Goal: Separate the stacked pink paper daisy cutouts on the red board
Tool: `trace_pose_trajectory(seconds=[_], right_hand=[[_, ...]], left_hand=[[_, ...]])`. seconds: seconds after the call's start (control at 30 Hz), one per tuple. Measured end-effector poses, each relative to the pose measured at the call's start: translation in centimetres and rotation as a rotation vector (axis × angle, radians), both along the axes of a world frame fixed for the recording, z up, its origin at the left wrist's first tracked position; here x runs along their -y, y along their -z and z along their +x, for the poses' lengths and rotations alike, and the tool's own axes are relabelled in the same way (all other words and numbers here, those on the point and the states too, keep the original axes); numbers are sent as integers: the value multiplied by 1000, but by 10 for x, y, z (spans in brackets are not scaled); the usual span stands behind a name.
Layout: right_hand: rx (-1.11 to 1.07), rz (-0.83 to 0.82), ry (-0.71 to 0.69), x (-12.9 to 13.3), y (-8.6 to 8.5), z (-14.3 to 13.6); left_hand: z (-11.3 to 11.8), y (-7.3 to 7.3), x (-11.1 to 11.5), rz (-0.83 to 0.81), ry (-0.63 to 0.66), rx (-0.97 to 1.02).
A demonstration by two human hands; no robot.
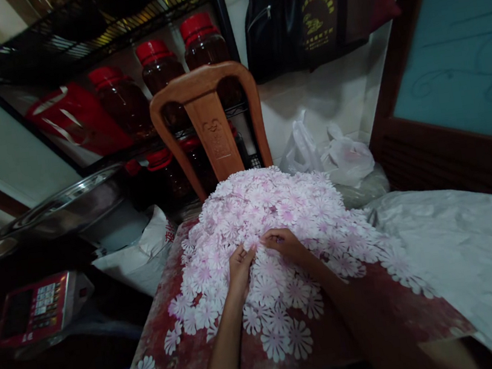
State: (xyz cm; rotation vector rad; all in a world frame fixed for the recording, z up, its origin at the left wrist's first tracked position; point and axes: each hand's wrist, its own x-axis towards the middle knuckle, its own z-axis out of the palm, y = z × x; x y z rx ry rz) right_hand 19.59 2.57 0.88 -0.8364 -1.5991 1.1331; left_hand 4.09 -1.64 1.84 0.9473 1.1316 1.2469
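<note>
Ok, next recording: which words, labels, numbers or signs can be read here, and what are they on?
None reads clearly enough to quote.
Dark hanging bag: yellow characters around an emblem, too blurred.
White sack: red print near its edge, too small and partly turned away.
Red keypad device: marks on keys and casing, too small.
Flower-shaped pieces: no lettering visible.

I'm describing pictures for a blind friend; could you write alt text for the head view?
A person's left hand and right hand come close together at a large heap of white-and-pink flower-shaped pieces on a worn red tabletop. Behind it stand a carved wooden chair and red-lidded jars.
</note>
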Motion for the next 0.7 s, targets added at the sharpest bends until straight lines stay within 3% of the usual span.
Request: trace_pose_trajectory(seconds=[0.7], right_hand=[[39, 50, 12, -2, 6, 0]], left_hand=[[0, -1, 0, -22, -32, 15]])
